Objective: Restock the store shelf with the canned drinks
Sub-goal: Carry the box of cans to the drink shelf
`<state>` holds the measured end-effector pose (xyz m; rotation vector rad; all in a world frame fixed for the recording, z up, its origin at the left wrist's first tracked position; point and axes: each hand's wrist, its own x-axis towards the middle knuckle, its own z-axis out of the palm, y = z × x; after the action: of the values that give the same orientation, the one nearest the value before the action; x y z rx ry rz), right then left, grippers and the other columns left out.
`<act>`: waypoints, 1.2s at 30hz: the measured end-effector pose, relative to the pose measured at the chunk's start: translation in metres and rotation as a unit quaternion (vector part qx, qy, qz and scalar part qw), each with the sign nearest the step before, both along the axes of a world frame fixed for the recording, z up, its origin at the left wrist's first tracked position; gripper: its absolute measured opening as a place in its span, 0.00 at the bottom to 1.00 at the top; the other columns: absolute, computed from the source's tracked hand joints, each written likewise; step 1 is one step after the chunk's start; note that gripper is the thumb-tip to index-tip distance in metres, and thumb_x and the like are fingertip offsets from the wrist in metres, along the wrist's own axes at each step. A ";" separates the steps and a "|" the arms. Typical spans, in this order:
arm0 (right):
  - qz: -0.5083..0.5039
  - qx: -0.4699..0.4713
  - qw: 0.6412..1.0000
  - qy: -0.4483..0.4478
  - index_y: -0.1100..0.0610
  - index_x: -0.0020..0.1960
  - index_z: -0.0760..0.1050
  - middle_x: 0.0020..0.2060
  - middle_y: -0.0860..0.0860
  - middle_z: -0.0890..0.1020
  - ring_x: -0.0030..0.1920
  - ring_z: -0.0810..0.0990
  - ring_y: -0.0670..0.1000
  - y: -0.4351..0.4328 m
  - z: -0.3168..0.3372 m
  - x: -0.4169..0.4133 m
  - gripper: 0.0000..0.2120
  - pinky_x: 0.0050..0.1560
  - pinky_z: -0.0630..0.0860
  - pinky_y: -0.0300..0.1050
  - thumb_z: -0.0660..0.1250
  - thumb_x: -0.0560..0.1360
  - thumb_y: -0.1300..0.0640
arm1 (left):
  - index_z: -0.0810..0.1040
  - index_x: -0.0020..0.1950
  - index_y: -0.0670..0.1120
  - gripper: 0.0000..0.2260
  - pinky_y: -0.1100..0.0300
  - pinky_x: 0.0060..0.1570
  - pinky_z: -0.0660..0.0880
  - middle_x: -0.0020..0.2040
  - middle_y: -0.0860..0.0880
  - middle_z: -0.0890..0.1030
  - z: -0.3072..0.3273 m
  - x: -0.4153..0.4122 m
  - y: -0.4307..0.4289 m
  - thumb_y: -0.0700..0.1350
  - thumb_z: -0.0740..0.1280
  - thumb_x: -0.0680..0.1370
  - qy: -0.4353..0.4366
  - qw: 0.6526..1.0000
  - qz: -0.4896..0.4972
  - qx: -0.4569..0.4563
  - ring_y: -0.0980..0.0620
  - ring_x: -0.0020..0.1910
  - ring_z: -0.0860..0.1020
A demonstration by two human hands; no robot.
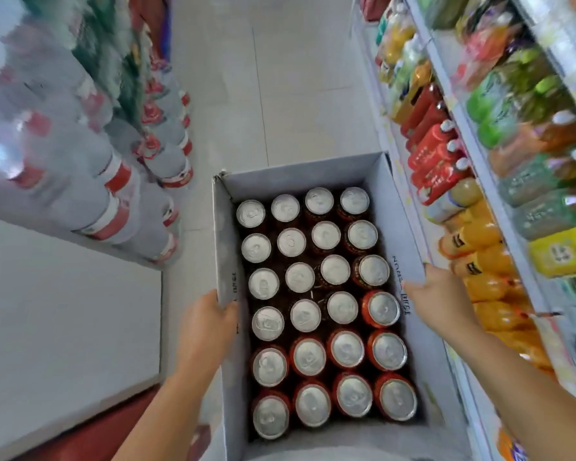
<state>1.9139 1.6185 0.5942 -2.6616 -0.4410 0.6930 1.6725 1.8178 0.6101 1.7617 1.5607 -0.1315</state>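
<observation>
Open grey cardboard box [300, 178] of silver-topped red drink cans [335, 269], held in the aisle beside the white bottle-stocked shelf [486, 176]. Left hand [210, 324] grips its left wall; right hand [443, 294] grips its right.

Bright, even, soft light fills the aisle; the pale floor [280, 78] carries only faint shadow. Inside the box [300, 176] the gaps are dark, while the can tops [342, 307] give a dull shine. Water bottles [80, 168] at left and shelf bottles [509, 104] at right are smeared with blur, and the edges bend outward.
</observation>
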 end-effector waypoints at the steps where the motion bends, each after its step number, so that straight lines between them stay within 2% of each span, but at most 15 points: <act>1: -0.012 0.002 1.000 0.004 0.65 0.52 0.78 0.47 0.64 0.82 0.49 0.79 0.63 0.017 -0.004 0.014 0.10 0.42 0.69 0.46 0.69 0.74 0.61 | 0.75 0.37 0.43 0.09 0.58 0.32 0.71 0.31 0.48 0.77 -0.005 0.017 0.021 0.41 0.64 0.77 0.004 1.000 -0.014 0.003 0.51 0.31 0.76; 4: -0.041 0.010 0.999 0.007 0.62 0.52 0.78 0.43 0.58 0.83 0.48 0.80 0.61 0.065 -0.009 0.051 0.09 0.45 0.73 0.47 0.69 0.73 0.61 | 0.71 0.34 0.46 0.12 0.63 0.28 0.65 0.30 0.50 0.74 -0.015 0.074 0.084 0.40 0.64 0.78 0.010 0.999 -0.053 0.008 0.56 0.30 0.71; 6: -0.047 0.007 0.999 -0.004 0.63 0.52 0.78 0.37 0.51 0.78 0.48 0.79 0.61 0.099 -0.008 0.083 0.09 0.45 0.72 0.47 0.68 0.73 0.61 | 0.71 0.35 0.45 0.11 0.63 0.28 0.64 0.30 0.49 0.74 -0.019 0.114 0.128 0.40 0.63 0.78 0.023 0.997 -0.071 0.010 0.56 0.30 0.70; 11: -0.078 -0.004 0.997 -0.002 0.62 0.50 0.78 0.44 0.58 0.82 0.45 0.78 0.61 0.165 -0.011 0.172 0.09 0.44 0.76 0.51 0.66 0.72 0.59 | 0.75 0.37 0.39 0.09 0.61 0.29 0.67 0.31 0.45 0.77 -0.019 0.208 0.213 0.41 0.62 0.76 0.036 0.994 -0.105 0.016 0.50 0.30 0.73; 15: -0.091 0.002 0.996 0.012 0.62 0.47 0.77 0.39 0.56 0.81 0.39 0.75 0.57 0.211 -0.026 0.246 0.06 0.37 0.68 0.46 0.65 0.74 0.60 | 0.75 0.41 0.38 0.08 0.61 0.28 0.66 0.33 0.45 0.77 -0.036 0.289 0.260 0.41 0.62 0.77 0.041 0.993 -0.108 0.007 0.50 0.30 0.72; 17: -0.094 0.004 0.996 0.014 0.60 0.42 0.74 0.34 0.55 0.76 0.38 0.74 0.57 0.235 -0.040 0.288 0.03 0.36 0.62 0.45 0.66 0.74 0.61 | 0.76 0.42 0.39 0.08 0.62 0.28 0.67 0.34 0.45 0.77 -0.051 0.329 0.279 0.42 0.62 0.77 0.040 0.995 -0.096 -0.003 0.51 0.31 0.73; 18: -0.096 0.002 0.995 0.013 0.60 0.39 0.72 0.33 0.55 0.75 0.38 0.74 0.58 0.246 -0.047 0.309 0.05 0.35 0.61 0.46 0.66 0.74 0.61 | 0.76 0.41 0.39 0.08 0.62 0.28 0.67 0.34 0.45 0.77 -0.057 0.349 0.287 0.42 0.62 0.77 0.046 0.995 -0.090 -0.006 0.50 0.31 0.73; 22: -0.081 -0.026 0.996 0.002 0.60 0.38 0.69 0.38 0.61 0.78 0.36 0.67 0.55 0.290 -0.080 0.394 0.08 0.36 0.57 0.46 0.65 0.75 0.61 | 0.75 0.41 0.39 0.08 0.61 0.28 0.68 0.34 0.45 0.78 -0.093 0.429 0.323 0.42 0.61 0.77 0.056 0.995 -0.074 -0.031 0.49 0.30 0.72; 25: -0.080 -0.040 0.996 0.006 0.65 0.40 0.71 0.38 0.63 0.79 0.36 0.74 0.59 0.318 -0.112 0.446 0.08 0.35 0.66 0.48 0.64 0.75 0.60 | 0.76 0.43 0.40 0.08 0.61 0.28 0.68 0.35 0.46 0.78 -0.127 0.481 0.349 0.42 0.60 0.77 0.055 0.995 -0.074 -0.047 0.50 0.31 0.73; 27: -0.082 -0.050 0.995 0.010 0.67 0.45 0.74 0.40 0.66 0.80 0.40 0.78 0.63 0.336 -0.138 0.474 0.10 0.39 0.70 0.50 0.64 0.76 0.59 | 0.75 0.43 0.41 0.08 0.61 0.27 0.66 0.34 0.47 0.77 -0.156 0.512 0.367 0.42 0.60 0.78 0.059 0.994 -0.074 -0.054 0.51 0.31 0.73; 29: -0.082 -0.066 0.994 0.007 0.68 0.50 0.76 0.44 0.68 0.80 0.45 0.78 0.65 0.353 -0.169 0.499 0.11 0.42 0.68 0.50 0.65 0.76 0.59 | 0.75 0.44 0.43 0.08 0.60 0.28 0.65 0.34 0.48 0.76 -0.191 0.541 0.386 0.44 0.60 0.79 0.059 0.993 -0.080 -0.058 0.52 0.31 0.73; 30: -0.083 -0.075 0.994 -0.001 0.68 0.49 0.76 0.44 0.67 0.81 0.46 0.78 0.65 0.360 -0.186 0.510 0.11 0.41 0.66 0.50 0.65 0.76 0.58 | 0.75 0.44 0.43 0.08 0.60 0.28 0.65 0.34 0.48 0.76 -0.210 0.554 0.395 0.44 0.60 0.79 0.061 0.993 -0.087 -0.060 0.52 0.32 0.73; 34: -0.106 -0.059 0.993 -0.005 0.62 0.41 0.75 0.33 0.60 0.78 0.38 0.77 0.62 0.383 -0.271 0.549 0.07 0.37 0.64 0.47 0.66 0.75 0.59 | 0.74 0.45 0.43 0.06 0.61 0.25 0.64 0.34 0.46 0.76 -0.300 0.602 0.423 0.43 0.60 0.80 0.055 0.991 -0.095 -0.081 0.50 0.29 0.74; 36: -0.120 -0.065 0.991 0.012 0.62 0.41 0.74 0.33 0.59 0.77 0.37 0.75 0.60 0.389 -0.321 0.566 0.07 0.37 0.62 0.46 0.66 0.75 0.58 | 0.74 0.45 0.43 0.06 0.61 0.26 0.65 0.35 0.45 0.77 -0.350 0.620 0.429 0.43 0.61 0.79 0.062 0.991 -0.090 -0.082 0.47 0.32 0.75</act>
<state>2.4797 2.0074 0.2731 -2.7625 -0.0680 0.6984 2.2925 2.2471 0.2605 1.7889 1.4312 -0.4527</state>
